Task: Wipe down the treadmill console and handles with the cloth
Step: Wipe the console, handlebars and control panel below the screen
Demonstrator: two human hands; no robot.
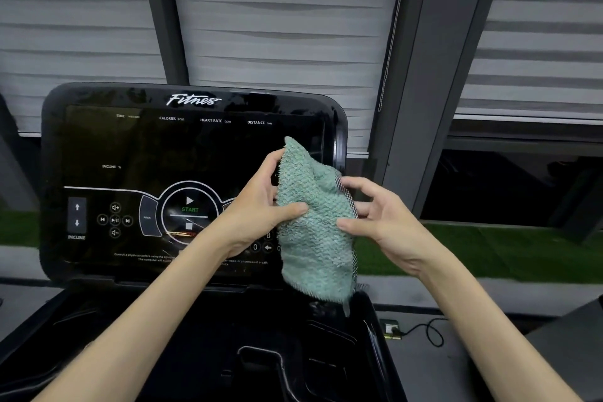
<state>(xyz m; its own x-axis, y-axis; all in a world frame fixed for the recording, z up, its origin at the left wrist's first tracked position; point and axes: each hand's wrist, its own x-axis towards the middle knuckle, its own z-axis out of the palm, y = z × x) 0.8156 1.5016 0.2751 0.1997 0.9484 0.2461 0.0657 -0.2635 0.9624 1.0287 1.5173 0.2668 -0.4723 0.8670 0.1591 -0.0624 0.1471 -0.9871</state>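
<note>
A green textured cloth (313, 222) hangs in the air in front of the right side of the black treadmill console (156, 153). My left hand (261, 202) grips the cloth's left edge, thumb across its front and fingers behind. My right hand (378, 219) pinches the cloth's right edge, where a dark checkered trim shows, between thumb and curled fingers. The cloth's lower end dangles over the black tray (228, 330) below the screen. The screen is dark, with printed labels and a START button. No handles show in view.
Grey window blinds (277, 26) and dark frame posts (421, 91) stand behind the console. A green grass strip (489, 248) lies outside. A small plug with a black cable (421, 333) sits on the grey ledge to the right of the tray.
</note>
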